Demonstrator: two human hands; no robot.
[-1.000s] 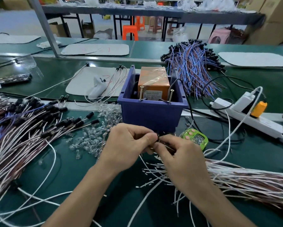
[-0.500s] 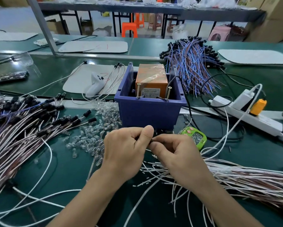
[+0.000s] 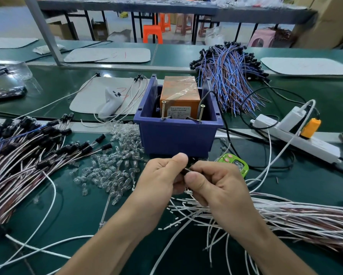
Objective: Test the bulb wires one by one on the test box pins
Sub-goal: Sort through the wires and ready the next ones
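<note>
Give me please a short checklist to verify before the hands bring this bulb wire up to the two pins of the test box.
1. Wire held: left hand and right hand both pinch a small dark piece between them: ok.
2. Pins free: left pin and right pin stand upright, nothing on them: ok.
3. Way up to the pins: nothing lies over the front wall of the blue bin: ok.
4. Bare wire ends exposed: hidden under the hands: cannot tell.
5. Orange test box powered: cannot tell.
</note>
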